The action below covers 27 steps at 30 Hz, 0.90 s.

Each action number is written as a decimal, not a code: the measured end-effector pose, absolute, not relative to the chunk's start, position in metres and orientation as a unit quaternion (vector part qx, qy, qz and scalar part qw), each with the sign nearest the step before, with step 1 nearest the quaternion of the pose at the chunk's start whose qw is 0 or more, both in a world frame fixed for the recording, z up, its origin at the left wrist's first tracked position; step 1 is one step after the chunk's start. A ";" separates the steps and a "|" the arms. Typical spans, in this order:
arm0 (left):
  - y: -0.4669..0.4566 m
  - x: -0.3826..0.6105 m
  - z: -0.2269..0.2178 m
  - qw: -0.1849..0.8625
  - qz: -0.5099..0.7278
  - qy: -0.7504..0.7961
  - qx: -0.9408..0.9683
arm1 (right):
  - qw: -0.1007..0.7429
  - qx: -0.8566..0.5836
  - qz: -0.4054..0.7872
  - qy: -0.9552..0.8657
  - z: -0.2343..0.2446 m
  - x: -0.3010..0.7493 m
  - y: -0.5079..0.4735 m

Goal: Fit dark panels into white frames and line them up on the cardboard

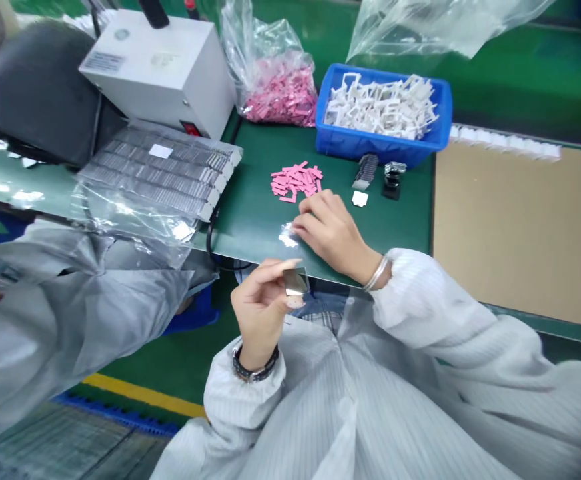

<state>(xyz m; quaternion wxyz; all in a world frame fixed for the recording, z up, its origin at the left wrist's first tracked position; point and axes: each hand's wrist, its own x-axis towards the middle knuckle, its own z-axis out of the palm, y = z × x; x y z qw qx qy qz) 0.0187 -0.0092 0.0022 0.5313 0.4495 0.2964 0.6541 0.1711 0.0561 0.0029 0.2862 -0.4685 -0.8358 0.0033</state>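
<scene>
My left hand [263, 300] pinches a small square glossy panel [296, 281] by its edges, just off the table's front edge. The panel looks dark and mirror-like. Over the table, my right hand [333, 233] has its fingers curled down at a small heap of shiny white pieces [287, 235]. Whether a piece is between those fingertips is too small to make out. Behind that hand lies a loose pile of pink strips and L-shaped pieces [295, 180]. To the right are a stack of thin grey panels [365, 171], a white square piece [359, 199] and a black stack [391, 181].
A blue bin [383, 145] of white plastic frames stands at the back, beside a clear bag of pink pieces [283, 93]. Left are a grey box device [160, 67] and a plastic-wrapped tray of panels [160, 167]. A tan board [520, 227] lies right. Another person's sleeve [110, 320] is close on the left.
</scene>
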 end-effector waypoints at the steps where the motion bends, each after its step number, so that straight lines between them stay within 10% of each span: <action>1: -0.008 0.017 0.002 0.526 0.659 0.298 0.447 | 0.253 -0.469 0.026 -0.846 0.000 0.169 0.056; 5: -0.004 0.014 0.005 0.523 0.667 0.292 0.443 | 0.233 -0.476 0.158 -0.833 0.007 0.174 0.042; 12: -0.010 0.030 0.017 0.620 0.632 0.270 0.378 | 0.492 -0.350 0.334 -0.724 0.055 0.184 0.001; 27: -0.023 0.073 0.021 0.723 0.586 0.248 0.270 | 0.667 -0.436 0.326 -0.508 0.039 0.156 -0.032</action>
